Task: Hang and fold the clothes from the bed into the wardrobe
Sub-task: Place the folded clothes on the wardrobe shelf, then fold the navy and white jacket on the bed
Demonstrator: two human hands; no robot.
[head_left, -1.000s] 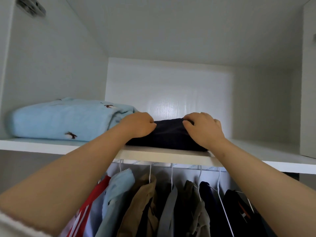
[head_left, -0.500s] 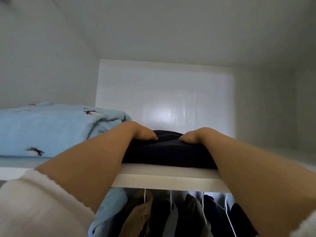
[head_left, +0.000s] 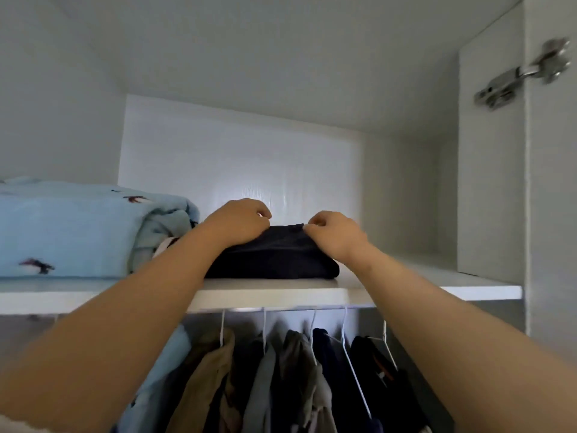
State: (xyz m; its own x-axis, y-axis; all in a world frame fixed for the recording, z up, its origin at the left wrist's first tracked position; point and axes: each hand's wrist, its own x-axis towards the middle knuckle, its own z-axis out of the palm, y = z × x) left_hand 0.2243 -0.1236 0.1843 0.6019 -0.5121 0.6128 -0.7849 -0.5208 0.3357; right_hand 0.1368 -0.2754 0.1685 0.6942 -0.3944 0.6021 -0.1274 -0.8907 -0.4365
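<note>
A folded dark navy garment [head_left: 274, 257] lies on the white top shelf [head_left: 281, 295] of the wardrobe, near its front edge. Both my arms reach up to it. My left hand [head_left: 237, 221] sits on the garment's far left corner with its fingers curled round the back edge. At the far right corner, my right hand [head_left: 335, 234] pinches the top fold with curled fingers. The fingertips of both hands are partly hidden behind the knuckles.
A folded light blue blanket with small dark motifs [head_left: 78, 232] fills the shelf to the left, touching the dark garment's side. Below the shelf, several shirts and jackets [head_left: 281, 370] hang on white hangers. A door hinge [head_left: 524, 76] sits on the right panel.
The view has shifted back and to the right. Both hands have lifted from lying flat on the garment to curled grips at its far edge. The garment stays on the shelf.
</note>
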